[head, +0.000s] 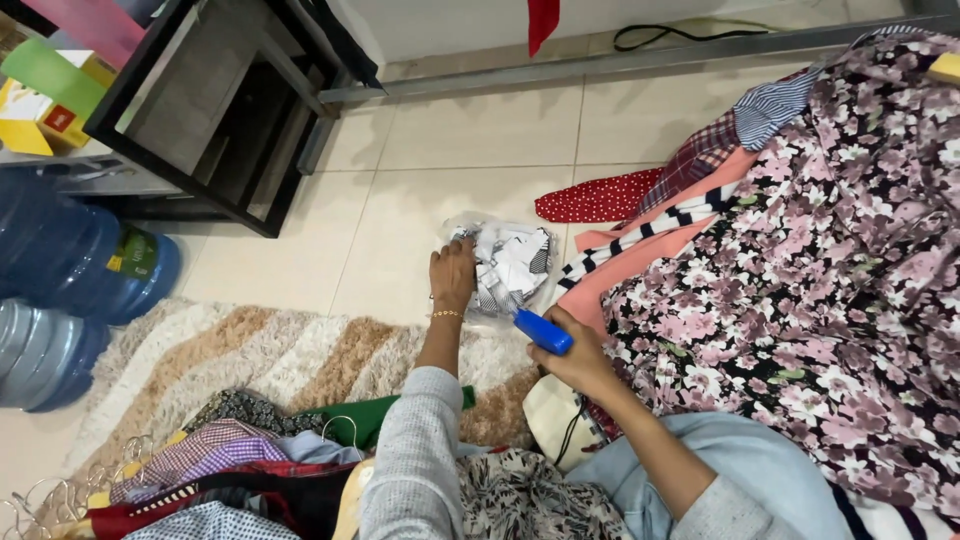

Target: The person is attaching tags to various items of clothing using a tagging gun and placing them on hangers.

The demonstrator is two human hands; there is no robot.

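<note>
Two hands are out in front of me, both busy at one small bundle on the floor. My left hand [453,272] presses down with curled fingers on a crinkled clear plastic bag [505,265] stuffed with white and grey printed fabric — it lies on the pale floor tiles [480,130] right at the edge of the shaggy striped rug [250,350]. My right hand [578,360] is closed around a blue plastic handheld tool [542,331], smooth and blocky, its tip touching the near edge of the bag.

Just right of my right fingers spreads a heap of clothes: a pink floral dress [820,280], a salmon cloth with a black-and-white striped band [640,245], and beyond them a red dotted piece [600,198]. Near my left elbow lie more garments on wire hangers [60,495] — plaid, green, patterned. Far off to the left of my left fingers stand blue water jugs [80,265], one with a small green label, beside a black metal stand [230,110], with yellow and green boxes [40,90] behind it.
</note>
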